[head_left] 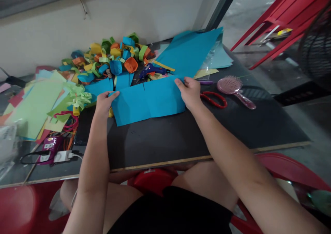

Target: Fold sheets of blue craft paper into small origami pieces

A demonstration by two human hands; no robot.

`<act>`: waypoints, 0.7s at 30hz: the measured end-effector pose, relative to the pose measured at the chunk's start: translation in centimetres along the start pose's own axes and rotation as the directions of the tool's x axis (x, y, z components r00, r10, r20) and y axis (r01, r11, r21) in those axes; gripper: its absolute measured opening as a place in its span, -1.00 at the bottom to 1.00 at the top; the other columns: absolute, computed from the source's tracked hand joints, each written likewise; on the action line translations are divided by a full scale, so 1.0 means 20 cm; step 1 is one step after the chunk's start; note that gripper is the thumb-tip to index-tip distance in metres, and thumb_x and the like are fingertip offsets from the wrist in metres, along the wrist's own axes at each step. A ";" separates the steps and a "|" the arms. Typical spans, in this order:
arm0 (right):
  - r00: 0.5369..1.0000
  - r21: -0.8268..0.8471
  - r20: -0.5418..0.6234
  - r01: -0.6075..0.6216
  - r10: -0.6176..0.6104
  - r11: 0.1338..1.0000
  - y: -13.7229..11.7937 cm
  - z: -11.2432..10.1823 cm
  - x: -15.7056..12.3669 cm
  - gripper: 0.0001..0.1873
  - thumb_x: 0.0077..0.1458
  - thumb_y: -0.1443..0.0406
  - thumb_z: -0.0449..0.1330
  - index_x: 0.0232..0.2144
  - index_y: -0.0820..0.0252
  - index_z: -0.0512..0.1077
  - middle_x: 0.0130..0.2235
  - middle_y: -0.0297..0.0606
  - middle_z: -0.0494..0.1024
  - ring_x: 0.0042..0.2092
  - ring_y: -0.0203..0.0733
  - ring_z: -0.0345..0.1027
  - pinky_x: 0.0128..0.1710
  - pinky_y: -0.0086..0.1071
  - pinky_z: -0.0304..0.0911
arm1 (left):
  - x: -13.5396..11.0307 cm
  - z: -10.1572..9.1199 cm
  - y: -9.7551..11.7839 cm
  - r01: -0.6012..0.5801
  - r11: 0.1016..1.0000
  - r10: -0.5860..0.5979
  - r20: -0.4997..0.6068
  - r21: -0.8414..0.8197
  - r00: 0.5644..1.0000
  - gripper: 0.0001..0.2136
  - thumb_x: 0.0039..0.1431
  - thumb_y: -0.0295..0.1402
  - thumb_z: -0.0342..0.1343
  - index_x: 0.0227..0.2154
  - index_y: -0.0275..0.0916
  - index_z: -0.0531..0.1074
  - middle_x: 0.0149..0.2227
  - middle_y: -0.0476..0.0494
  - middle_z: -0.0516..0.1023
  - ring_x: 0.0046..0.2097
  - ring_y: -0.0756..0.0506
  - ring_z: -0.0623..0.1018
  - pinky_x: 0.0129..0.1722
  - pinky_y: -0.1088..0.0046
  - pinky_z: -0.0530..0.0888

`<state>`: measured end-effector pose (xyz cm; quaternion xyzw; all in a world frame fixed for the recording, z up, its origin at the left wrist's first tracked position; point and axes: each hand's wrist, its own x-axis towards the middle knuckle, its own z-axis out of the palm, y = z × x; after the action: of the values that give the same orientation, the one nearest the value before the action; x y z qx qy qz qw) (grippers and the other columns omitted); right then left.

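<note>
A folded sheet of blue paper lies on the dark board in front of me. My left hand pinches its upper left corner, fingers closed on the paper. My right hand grips the upper right corner, fingers curled over the edge. Both hands hold the sheet flat against the board.
Red-handled scissors and a pink hairbrush lie right of my right hand. A blue glue gun and a heap of folded coloured paper pieces sit behind the sheet. Large blue sheets lie back right, green and mixed sheets left, red chairs beyond.
</note>
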<state>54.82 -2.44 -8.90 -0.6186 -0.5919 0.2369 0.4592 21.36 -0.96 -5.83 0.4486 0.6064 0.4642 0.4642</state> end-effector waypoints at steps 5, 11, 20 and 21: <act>0.993 -0.052 -0.083 0.080 -0.085 0.995 -0.04 0.00 -0.02 -0.39 0.16 -0.24 -0.18 -0.59 0.10 0.02 -0.58 -0.38 0.03 -0.51 -0.28 -0.03 -0.47 -0.33 -0.08 | 0.00 0.05 -0.04 -0.067 0.981 0.114 -0.269 0.180 0.956 -0.68 -0.06 -0.17 0.30 -0.61 -0.22 0.29 -0.66 0.11 0.16 -0.60 0.09 0.18 -0.61 0.53 0.19; 0.987 -0.224 -0.142 0.039 -0.072 0.974 -0.05 0.00 -0.02 -0.38 0.19 -0.23 -0.27 -0.59 0.09 0.02 -0.61 -0.36 0.04 -0.53 -0.26 -0.03 -0.47 -0.31 -0.10 | 0.00 0.06 -0.06 -0.232 0.880 0.392 -0.358 0.414 0.847 -0.67 0.10 -0.09 0.17 -0.59 -0.21 0.30 -0.64 0.11 0.00 -0.58 0.07 0.04 -0.60 0.47 0.02; 0.979 -0.226 -0.193 0.017 -0.062 0.974 -0.02 0.00 -0.01 -0.42 0.23 -0.17 -0.21 -0.60 0.10 0.07 -0.59 -0.35 0.06 -0.51 -0.26 0.00 -0.45 -0.31 -0.08 | 0.02 0.06 -0.07 -0.203 0.893 0.356 -0.355 0.402 0.864 -0.71 0.15 -0.07 0.13 -0.46 -0.21 0.39 -0.64 0.09 0.14 -0.57 0.05 0.18 -0.57 0.49 0.13; 0.977 -0.215 -0.202 0.016 -0.060 0.976 -0.02 0.00 -0.01 -0.42 0.23 -0.16 -0.20 -0.59 0.11 0.10 -0.59 -0.35 0.08 -0.50 -0.25 0.01 -0.44 -0.31 -0.07 | 0.02 0.06 -0.07 -0.210 0.904 0.333 -0.305 0.372 0.892 -0.69 0.16 -0.04 0.11 -0.43 -0.21 0.38 -0.62 0.07 0.18 -0.55 0.05 0.23 -0.56 0.50 0.16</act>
<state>54.64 -2.63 -8.60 -0.6739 -0.5744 0.0977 0.4543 22.27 -0.59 -7.52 0.5081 0.6803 0.4917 0.1928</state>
